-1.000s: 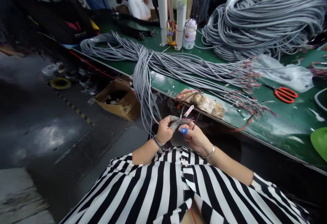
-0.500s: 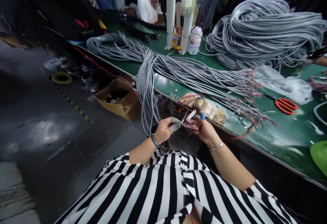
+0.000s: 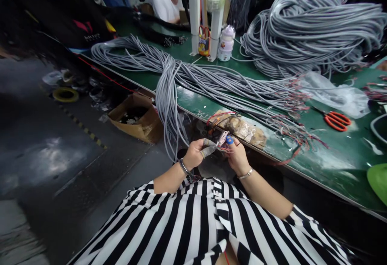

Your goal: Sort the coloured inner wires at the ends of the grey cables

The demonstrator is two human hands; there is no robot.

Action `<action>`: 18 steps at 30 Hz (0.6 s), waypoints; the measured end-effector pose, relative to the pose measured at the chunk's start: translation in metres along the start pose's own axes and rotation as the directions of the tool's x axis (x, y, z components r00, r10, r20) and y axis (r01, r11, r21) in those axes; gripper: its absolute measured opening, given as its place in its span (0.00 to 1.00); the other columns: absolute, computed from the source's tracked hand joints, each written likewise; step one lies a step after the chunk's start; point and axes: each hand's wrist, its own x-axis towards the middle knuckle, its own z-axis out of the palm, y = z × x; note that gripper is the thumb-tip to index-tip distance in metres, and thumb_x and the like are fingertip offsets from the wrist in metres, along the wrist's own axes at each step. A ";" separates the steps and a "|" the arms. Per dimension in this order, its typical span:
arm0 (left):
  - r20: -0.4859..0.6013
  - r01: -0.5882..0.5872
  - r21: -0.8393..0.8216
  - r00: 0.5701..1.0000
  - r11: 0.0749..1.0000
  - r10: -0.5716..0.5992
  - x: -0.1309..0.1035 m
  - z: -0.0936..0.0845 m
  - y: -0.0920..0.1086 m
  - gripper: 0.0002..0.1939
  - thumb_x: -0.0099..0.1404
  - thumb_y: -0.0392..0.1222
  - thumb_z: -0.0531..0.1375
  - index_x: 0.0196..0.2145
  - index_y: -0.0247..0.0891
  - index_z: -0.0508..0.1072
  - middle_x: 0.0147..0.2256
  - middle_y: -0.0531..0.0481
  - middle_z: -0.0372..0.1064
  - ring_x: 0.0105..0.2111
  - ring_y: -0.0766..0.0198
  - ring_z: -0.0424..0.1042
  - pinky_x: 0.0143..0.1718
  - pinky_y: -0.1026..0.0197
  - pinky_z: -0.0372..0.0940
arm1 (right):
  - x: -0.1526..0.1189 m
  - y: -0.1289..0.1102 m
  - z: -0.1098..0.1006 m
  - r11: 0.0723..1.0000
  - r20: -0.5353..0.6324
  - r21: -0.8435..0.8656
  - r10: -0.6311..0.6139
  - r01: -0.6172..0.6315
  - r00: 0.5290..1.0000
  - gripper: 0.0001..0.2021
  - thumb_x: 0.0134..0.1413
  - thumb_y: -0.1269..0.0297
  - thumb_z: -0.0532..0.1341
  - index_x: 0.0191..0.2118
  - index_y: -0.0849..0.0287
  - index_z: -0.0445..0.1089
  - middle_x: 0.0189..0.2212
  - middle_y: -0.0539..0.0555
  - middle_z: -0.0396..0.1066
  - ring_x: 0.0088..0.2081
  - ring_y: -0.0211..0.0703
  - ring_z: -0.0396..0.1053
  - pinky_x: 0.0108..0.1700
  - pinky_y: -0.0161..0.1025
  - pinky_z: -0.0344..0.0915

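Observation:
My left hand (image 3: 196, 152), with grey coverings on its fingertips, pinches the end of a grey cable, where thin red and white wires (image 3: 223, 148) fan out. Close beside it on the right, my right hand (image 3: 237, 156) has a blue covering on the thumb and is closed on a small pinkish-white piece (image 3: 222, 137) by the wires. Both hands are in front of the bench edge. Just beyond them, a taped brown block (image 3: 242, 128) lies at the edge with red and black wires on it.
Grey cables (image 3: 205, 80) stretch over the green bench (image 3: 317, 168), some hanging off its edge. A large cable coil (image 3: 314, 31), orange-handled scissors (image 3: 337, 121), a plastic bag (image 3: 335, 94) and a bottle (image 3: 226, 43) are on it. A cardboard box (image 3: 136, 116) stands below. Someone in white (image 3: 166, 3) sits beyond.
My right hand has moved left, closer to my left hand, and its thumb has come down beside the pinkish-white piece. The view has shifted slightly.

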 end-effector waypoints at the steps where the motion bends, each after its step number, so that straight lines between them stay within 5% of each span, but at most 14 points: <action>1: 0.007 0.011 -0.004 1.000 1.000 -0.011 0.000 0.000 0.000 0.19 0.50 0.52 0.72 0.31 0.33 0.77 0.26 0.51 0.74 0.25 0.69 0.68 0.30 0.66 0.66 | 0.000 0.001 0.000 1.000 0.022 -0.009 0.021 -0.020 1.000 0.25 0.41 0.41 0.68 0.25 0.58 0.61 0.15 0.42 0.54 0.15 0.27 0.44 0.16 0.28 0.39; 4: 0.009 0.024 0.001 1.000 1.000 -0.024 0.001 -0.002 0.000 0.19 0.50 0.52 0.72 0.31 0.32 0.78 0.26 0.50 0.74 0.26 0.69 0.69 0.30 0.66 0.66 | 0.002 0.003 -0.001 0.999 0.079 -0.048 0.028 -0.024 0.996 0.25 0.44 0.39 0.66 0.26 0.59 0.65 0.16 0.43 0.57 0.15 0.27 0.45 0.16 0.29 0.41; 8: -0.003 0.032 0.015 0.999 0.999 -0.032 0.003 -0.005 0.001 0.20 0.50 0.53 0.72 0.31 0.32 0.78 0.27 0.49 0.74 0.26 0.68 0.69 0.30 0.66 0.66 | 0.004 0.005 -0.002 0.985 -0.011 -0.093 -0.144 0.142 0.990 0.26 0.43 0.38 0.67 0.24 0.58 0.64 0.17 0.45 0.59 0.18 0.30 0.50 0.18 0.30 0.48; 14: 0.030 0.041 0.011 0.999 0.999 -0.041 0.006 -0.007 -0.003 0.20 0.50 0.54 0.71 0.31 0.32 0.79 0.27 0.48 0.74 0.26 0.68 0.69 0.30 0.65 0.66 | 0.004 -0.002 0.007 0.994 0.131 0.039 0.093 -0.099 0.987 0.29 0.44 0.32 0.62 0.27 0.59 0.68 0.15 0.44 0.52 0.17 0.30 0.44 0.17 0.31 0.39; 18: 0.047 0.045 0.035 0.998 0.998 -0.047 0.007 -0.006 -0.005 0.20 0.50 0.53 0.71 0.31 0.32 0.78 0.25 0.50 0.73 0.24 0.69 0.67 0.28 0.66 0.64 | 0.004 -0.010 0.014 0.986 0.145 0.120 0.100 -0.118 0.984 0.27 0.42 0.36 0.66 0.31 0.59 0.72 0.15 0.42 0.49 0.17 0.30 0.43 0.17 0.31 0.42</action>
